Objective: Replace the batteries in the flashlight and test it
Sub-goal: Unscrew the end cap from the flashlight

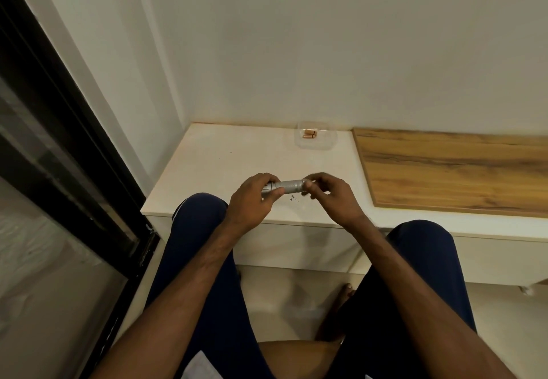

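A small silver flashlight (289,186) lies level above the front part of a low white table (225,165). My left hand (252,199) grips its left, head end. My right hand (329,196) pinches its right end with thumb and fingertips; whether a cap sits there is hidden by the fingers. At the back of the table stands a clear plastic box (316,139) with copper-coloured batteries (310,134) in it.
A few tiny dark bits (293,198) lie on the table under the flashlight. A wooden board (456,168) covers the table's right part. A dark-framed glass door (59,147) runs along the left. My knees (198,212) press against the table's front edge.
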